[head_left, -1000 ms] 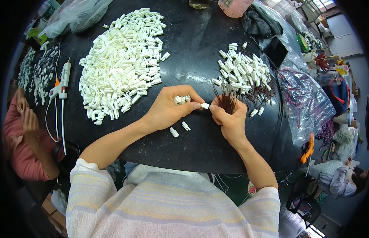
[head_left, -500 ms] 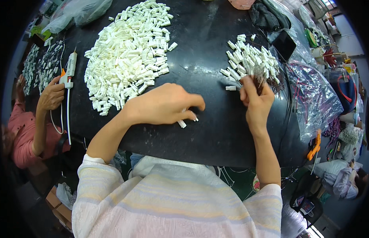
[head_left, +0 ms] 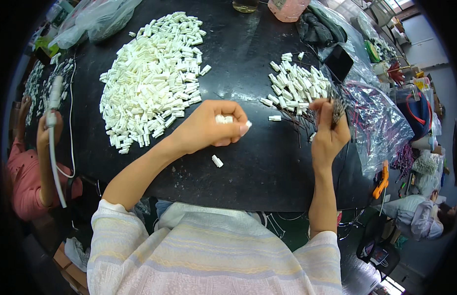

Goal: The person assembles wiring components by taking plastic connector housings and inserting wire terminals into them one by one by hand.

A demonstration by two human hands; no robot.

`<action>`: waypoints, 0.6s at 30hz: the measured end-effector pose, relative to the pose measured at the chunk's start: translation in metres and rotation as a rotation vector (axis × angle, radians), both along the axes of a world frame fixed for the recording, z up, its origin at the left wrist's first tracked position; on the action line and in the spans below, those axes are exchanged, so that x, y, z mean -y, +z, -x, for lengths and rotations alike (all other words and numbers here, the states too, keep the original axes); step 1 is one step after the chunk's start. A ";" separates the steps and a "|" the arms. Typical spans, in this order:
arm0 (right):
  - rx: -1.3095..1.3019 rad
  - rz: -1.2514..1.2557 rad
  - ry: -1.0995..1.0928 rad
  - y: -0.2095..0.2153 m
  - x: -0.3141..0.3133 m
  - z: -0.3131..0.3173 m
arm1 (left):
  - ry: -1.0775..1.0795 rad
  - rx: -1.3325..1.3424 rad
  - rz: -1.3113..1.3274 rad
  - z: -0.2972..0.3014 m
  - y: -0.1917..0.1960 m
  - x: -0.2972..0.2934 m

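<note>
I see my left hand, lifted since earlier, cupping white connectors at centre, while my right hand pinches dark wires.

A round black table (glossy under daylight) fills the room.

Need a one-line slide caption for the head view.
Left hand cups small white plastic connectors; right hand pinches thin dark wires over black table.

Pale striped knit top, short sleeves, bare forearms, painted fingernails
</note>
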State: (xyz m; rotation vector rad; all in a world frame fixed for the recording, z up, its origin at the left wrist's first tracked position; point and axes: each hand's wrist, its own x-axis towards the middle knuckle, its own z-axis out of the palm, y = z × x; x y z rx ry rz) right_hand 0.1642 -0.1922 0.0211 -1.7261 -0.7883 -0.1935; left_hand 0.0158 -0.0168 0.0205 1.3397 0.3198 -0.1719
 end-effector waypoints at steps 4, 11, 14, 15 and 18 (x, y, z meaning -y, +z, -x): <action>-0.819 -0.053 0.458 -0.012 -0.002 0.030 | 0.120 0.029 0.544 -0.004 -0.019 -0.004; -0.893 -0.006 0.449 -0.029 -0.006 0.041 | 0.192 0.058 0.555 -0.006 -0.028 -0.004; -0.896 0.017 0.431 -0.027 -0.007 0.042 | 0.207 0.068 0.580 -0.004 -0.031 -0.003; -0.898 0.018 0.430 -0.028 -0.007 0.042 | 0.206 0.077 0.577 -0.004 -0.031 -0.003; -0.879 0.050 0.427 -0.029 -0.007 0.041 | 0.199 0.087 0.546 -0.004 -0.028 -0.002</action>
